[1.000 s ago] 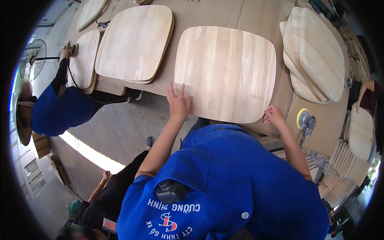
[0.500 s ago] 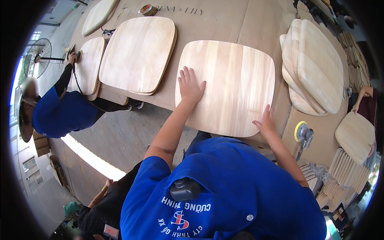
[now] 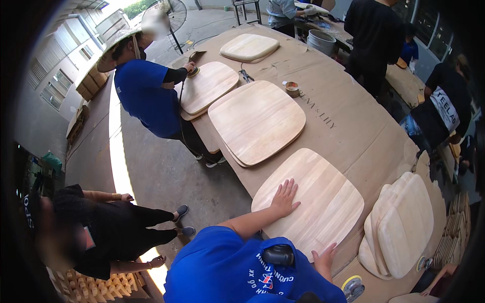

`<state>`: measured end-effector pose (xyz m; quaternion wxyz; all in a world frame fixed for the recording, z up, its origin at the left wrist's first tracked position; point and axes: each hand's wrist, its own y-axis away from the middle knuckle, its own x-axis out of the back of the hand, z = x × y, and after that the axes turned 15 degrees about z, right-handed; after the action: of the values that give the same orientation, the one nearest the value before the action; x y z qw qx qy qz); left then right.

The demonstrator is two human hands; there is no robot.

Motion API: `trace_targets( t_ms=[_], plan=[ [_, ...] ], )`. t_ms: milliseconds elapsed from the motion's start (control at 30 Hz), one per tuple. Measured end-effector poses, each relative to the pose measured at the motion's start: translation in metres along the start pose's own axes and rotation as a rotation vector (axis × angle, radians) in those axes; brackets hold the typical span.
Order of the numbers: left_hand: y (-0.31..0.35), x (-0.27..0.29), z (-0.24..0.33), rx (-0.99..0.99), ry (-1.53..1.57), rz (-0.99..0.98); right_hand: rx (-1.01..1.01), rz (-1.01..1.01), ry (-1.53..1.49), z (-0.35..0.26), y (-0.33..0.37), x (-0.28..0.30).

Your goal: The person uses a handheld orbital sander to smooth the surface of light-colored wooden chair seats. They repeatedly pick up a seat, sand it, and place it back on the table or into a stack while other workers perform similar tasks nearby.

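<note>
A pale wooden panel (image 3: 328,197) with rounded corners lies on the cardboard-covered table in front of me. My left hand (image 3: 285,199) rests flat on its left part, fingers stretched out. At the panel's near right edge is my right hand (image 3: 324,257), with thumb and fingers apart, touching the rim. Neither hand is closed around anything. Close to my right forearm lies a sander (image 3: 352,288) with a yellow-edged pad.
More panels lie farther along the table (image 3: 348,131), by a tape roll (image 3: 291,88). Stacked panels (image 3: 404,227) stand at right. A co-worker (image 3: 144,93) sands another panel (image 3: 212,86). A person in black (image 3: 111,227) stands behind on the left. A grey bucket (image 3: 321,42) is far off.
My view has swung left and up, bringing more of the workshop into sight. Both hands stay on the same panel in nearly the same places.
</note>
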<state>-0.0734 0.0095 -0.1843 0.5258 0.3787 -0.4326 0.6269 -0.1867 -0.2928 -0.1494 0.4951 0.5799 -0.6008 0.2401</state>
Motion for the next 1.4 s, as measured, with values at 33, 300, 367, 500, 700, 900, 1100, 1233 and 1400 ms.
trace_targets(
  t_ms=[33,300,367,500,700,900,1100,1233,1400],
  plan=[
    [-0.008,0.000,-0.009,0.048,-0.022,0.037,0.004,-0.019,-0.003,0.002,-0.002,0.003],
    [-0.110,-0.022,-0.015,0.291,-0.112,0.136,-0.078,-0.030,-0.436,0.045,-0.029,-0.002],
    [-0.126,-0.028,0.002,0.327,-0.093,0.073,-0.084,-0.045,-0.570,0.050,-0.035,-0.008],
    [-0.132,-0.029,0.024,0.285,-0.098,0.031,-0.027,-0.066,-0.631,0.054,-0.042,-0.009],
    [-0.140,-0.024,0.042,0.336,-0.106,-0.020,-0.213,-0.205,-0.693,0.059,-0.043,-0.011],
    [-0.148,-0.035,0.091,0.157,-0.045,-0.057,-0.266,-0.200,-0.845,0.058,-0.033,-0.027],
    [-0.084,-0.067,0.165,-0.142,0.147,-0.069,-0.217,-0.203,-0.866,0.051,-0.033,-0.019],
    [-0.044,-0.080,0.205,-0.429,0.341,-0.113,-0.221,-0.241,-0.794,0.048,-0.033,-0.016],
    [-0.069,-0.066,0.171,-0.604,0.353,-0.192,-0.284,-0.239,-0.769,0.049,-0.036,-0.021]
  ],
)
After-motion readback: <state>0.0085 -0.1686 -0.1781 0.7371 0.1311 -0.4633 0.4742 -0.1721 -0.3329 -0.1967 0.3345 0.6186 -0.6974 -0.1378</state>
